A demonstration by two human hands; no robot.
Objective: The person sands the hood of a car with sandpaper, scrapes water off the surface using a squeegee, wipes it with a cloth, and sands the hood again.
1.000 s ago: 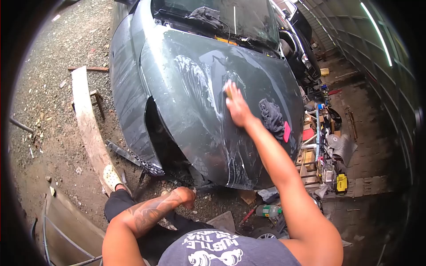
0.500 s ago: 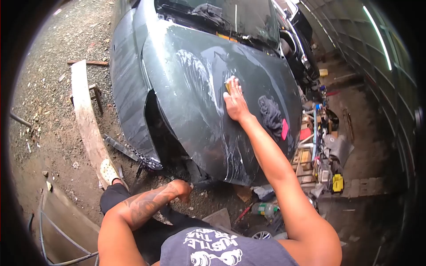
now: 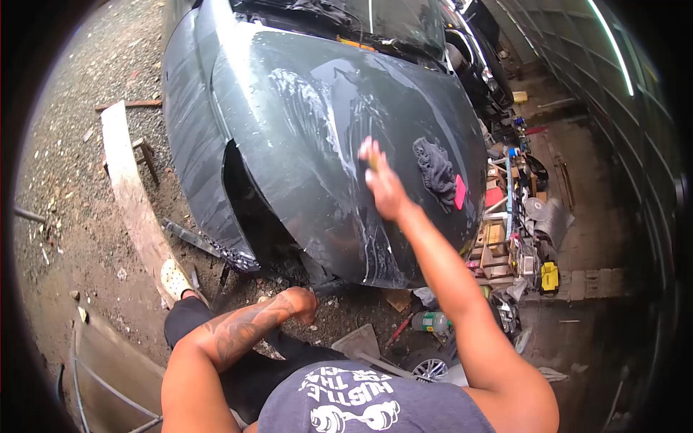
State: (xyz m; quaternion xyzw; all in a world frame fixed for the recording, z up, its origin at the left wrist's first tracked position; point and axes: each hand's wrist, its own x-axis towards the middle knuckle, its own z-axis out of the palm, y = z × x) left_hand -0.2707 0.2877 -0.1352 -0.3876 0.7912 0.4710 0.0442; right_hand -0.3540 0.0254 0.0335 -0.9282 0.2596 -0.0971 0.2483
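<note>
A dark grey-green car hood (image 3: 289,173) fills the middle of the view, streaked with whitish wet smears. My right hand (image 3: 386,189) reaches over it, its blurred fingers closed on a small yellow-brown pad (image 3: 373,157) against the surface. To the right of that hand, a crumpled dark grey cloth (image 3: 434,169) lies on the hood beside a bright pink flat piece (image 3: 460,192). My left hand (image 3: 302,303) is low, just short of the car's front edge. Its fingers are curled in, and whatever they may hold is hidden.
A long pale plank (image 3: 133,173) runs along the left, with my shoe (image 3: 175,278) at its near end. Tools and boxes clutter the right, including a yellow case (image 3: 549,277). A plastic bottle (image 3: 431,322) and a wheel (image 3: 431,368) lie near my body.
My right hand has moved down the hood, towards me, with the pad. My left hand stays low by the car's front. The whole view has shifted slightly.
</note>
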